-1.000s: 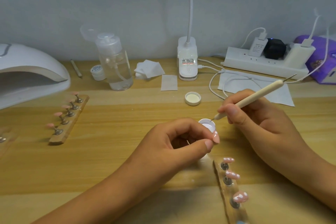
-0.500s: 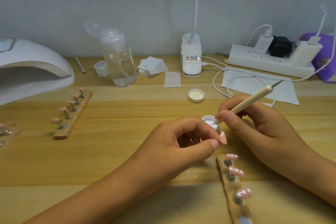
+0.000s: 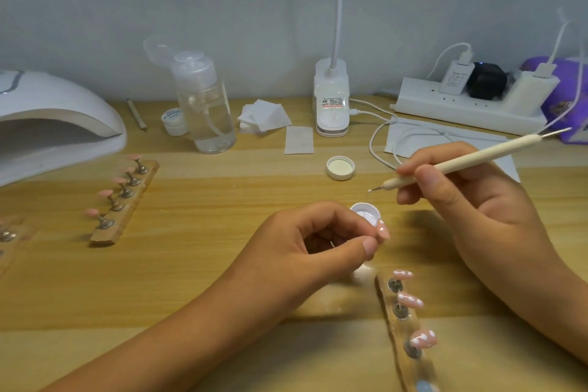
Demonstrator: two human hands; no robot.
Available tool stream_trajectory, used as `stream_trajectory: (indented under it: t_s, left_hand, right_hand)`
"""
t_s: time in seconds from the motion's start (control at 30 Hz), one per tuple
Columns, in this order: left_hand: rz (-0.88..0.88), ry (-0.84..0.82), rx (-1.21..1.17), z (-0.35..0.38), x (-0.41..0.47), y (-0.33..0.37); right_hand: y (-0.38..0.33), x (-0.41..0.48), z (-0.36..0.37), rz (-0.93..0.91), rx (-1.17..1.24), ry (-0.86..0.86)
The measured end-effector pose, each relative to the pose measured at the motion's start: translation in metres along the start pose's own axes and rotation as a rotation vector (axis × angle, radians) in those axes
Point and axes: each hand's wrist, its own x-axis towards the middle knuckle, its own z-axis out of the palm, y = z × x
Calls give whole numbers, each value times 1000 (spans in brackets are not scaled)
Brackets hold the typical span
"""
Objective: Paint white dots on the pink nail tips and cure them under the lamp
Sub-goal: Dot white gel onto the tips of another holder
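We see one pink nail tip (image 3: 383, 229) just right of the frame's middle. The left hand (image 3: 318, 242) has its grip pinched on it between thumb and forefinger, as it did half a second ago. Two or three white marks show on it. Just above it in the frame stands the little paint pot (image 3: 366, 212), open, with white paint inside. We cannot tell whether the forefinger touches its wall.

What has changed is the dotting tool (image 3: 461, 164). Half a second ago its point was down in the pot. Now it is lifted clear, above and to the right of the pot, with a small white bead at its end. The right hand (image 3: 461, 197) holds it like a pen, its grip closed round the shaft.

At lower right a wooden holder (image 3: 383, 288) carries dotted tips (image 3: 410, 301) on metal stands. At middle left a second holder (image 3: 148, 175) carries five plain pink tips (image 3: 119, 181) below the mouth of the white curing lamp (image 3: 63, 124).

The pot's lid (image 3: 340, 168) lies upside down on the table (image 3: 222, 264) above the pot. At the back, a clear bottle (image 3: 205, 108) with its cap flipped open holds clear liquid in its lower part. A small closed white jar (image 3: 174, 121) stands just left of it, and white wipes (image 3: 264, 114) lie to its right.
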Motion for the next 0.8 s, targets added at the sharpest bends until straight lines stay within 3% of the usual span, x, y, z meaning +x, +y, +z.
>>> stream_trajectory:
  t_s: [0.3, 0.8]
  left_hand:
    - [-4, 22, -12, -1, 2, -2]
    - [7, 8, -15, -1, 2, -4]
  right_hand:
    - [0, 1, -2, 231, 407, 38]
    - [-7, -2, 0, 307, 449, -101]
